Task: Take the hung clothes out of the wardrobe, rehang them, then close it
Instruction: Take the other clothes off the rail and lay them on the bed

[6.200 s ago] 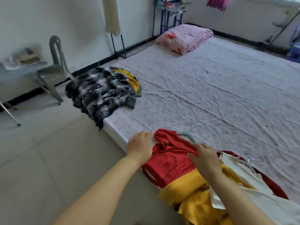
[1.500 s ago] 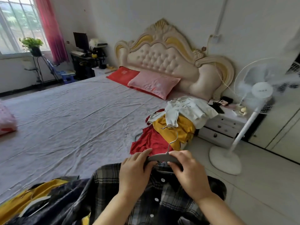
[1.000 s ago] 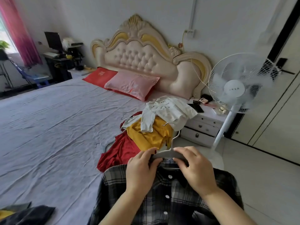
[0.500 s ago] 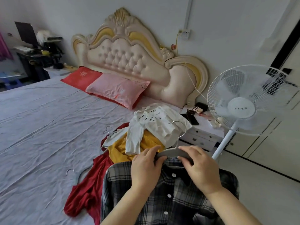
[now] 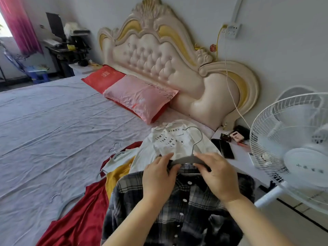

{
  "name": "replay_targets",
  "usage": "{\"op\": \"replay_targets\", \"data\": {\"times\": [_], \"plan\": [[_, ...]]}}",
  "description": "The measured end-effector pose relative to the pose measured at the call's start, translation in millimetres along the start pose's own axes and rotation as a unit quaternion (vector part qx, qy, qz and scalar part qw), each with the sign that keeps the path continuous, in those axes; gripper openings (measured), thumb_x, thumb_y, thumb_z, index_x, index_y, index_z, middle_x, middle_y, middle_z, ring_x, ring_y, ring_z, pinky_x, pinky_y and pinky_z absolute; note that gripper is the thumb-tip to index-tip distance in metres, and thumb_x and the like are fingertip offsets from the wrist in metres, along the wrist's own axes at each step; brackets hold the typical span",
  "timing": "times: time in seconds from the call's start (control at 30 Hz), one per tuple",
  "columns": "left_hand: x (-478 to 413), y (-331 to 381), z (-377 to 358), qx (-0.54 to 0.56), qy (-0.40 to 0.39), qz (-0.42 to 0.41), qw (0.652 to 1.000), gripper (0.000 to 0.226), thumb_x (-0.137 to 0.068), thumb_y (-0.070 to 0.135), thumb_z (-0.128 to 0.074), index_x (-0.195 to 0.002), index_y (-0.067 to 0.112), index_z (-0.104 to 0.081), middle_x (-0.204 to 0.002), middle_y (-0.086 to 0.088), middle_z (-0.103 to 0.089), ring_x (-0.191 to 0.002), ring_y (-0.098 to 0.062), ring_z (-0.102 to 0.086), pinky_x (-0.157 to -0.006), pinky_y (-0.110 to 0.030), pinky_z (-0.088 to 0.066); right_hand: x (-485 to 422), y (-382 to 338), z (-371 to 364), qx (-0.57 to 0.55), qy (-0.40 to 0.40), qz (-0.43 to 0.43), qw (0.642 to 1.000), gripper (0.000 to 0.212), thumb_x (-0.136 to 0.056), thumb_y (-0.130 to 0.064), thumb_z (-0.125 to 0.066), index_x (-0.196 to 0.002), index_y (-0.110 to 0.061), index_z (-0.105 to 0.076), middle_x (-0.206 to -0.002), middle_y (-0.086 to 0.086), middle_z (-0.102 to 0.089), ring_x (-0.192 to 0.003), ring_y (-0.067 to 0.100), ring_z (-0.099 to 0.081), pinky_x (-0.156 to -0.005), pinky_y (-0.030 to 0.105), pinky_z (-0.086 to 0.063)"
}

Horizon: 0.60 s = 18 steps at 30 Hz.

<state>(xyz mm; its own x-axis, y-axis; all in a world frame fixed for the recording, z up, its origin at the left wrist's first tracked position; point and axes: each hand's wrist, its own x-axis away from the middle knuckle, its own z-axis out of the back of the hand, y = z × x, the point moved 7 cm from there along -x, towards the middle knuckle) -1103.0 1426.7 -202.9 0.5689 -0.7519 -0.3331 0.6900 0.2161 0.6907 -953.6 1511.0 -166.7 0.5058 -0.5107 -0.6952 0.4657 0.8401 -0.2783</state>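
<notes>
Plaid shirt fills the lower centre of the frame, held up in front of me on a grey hanger; its hem runs off the bottom edge. My left hand pinches the hanger's left arm at the collar; my right hand pinches its right arm, thumb beneath and fingers on top. Both ends of the hanger are hidden by my fingers and the collar; only the middle and the wire hook show. Behind the hook a white shirt with printed letters lies on the bed; under it a yellow garment is mostly covered. A red garment is cut off at the lower left; a loose hanger lies just beside it. A white fan is cropped at the right edge.
</notes>
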Motion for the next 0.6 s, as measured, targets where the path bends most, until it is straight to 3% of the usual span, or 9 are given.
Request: {"op": "replay_targets", "data": {"times": [0.2,0.43,0.6], "plan": [[-59.3,0.9,-43.6,-0.003,-0.012,0.03,0.999,0.045,-0.089,0.041,-0.056,-0.13,0.028,-0.047,-0.116,0.009,-0.06,-0.105,-0.014,-0.05,-0.081,-0.022,-0.031,-58.7,60.8,-33.6,-0.024,-0.006,0.047,0.999,0.04,-0.062,-0.006,-0.084,-0.099,-0.013,-0.073,-0.085,0.001,-0.07,-0.072,0.019,-0.068,-0.058,0.027,-0.055],[-140.1,-17.1,-95.2,0.006,-0.031,0.031,0.999,0.048,-0.091,0.037,-0.052,-0.136,0.027,-0.04,-0.121,0.004,-0.056,-0.103,-0.015,-0.051,-0.088,-0.034,-0.042,-128.9,121.9,-87.8,-0.007,-0.019,0.096,0.995,0.038,-0.063,-0.005,-0.084,-0.1,-0.011,-0.073,-0.084,0.003,-0.07,-0.071,0.021,-0.066,-0.058,0.029,-0.056],[-206.8,-25.5,-127.7,0.019,-0.03,0.023,0.999,0.051,-0.09,0.032,-0.056,-0.138,0.024,-0.039,-0.12,0.003,-0.055,-0.103,-0.015,-0.051,-0.091,-0.034,-0.043,-185.1,164.2,-128.6,0.009,-0.034,0.1,0.994,0.039,-0.063,-0.005,-0.084,-0.1,-0.01,-0.074,-0.085,0.002,-0.07,-0.071,0.02,-0.067,-0.061,0.027,-0.054]]}}
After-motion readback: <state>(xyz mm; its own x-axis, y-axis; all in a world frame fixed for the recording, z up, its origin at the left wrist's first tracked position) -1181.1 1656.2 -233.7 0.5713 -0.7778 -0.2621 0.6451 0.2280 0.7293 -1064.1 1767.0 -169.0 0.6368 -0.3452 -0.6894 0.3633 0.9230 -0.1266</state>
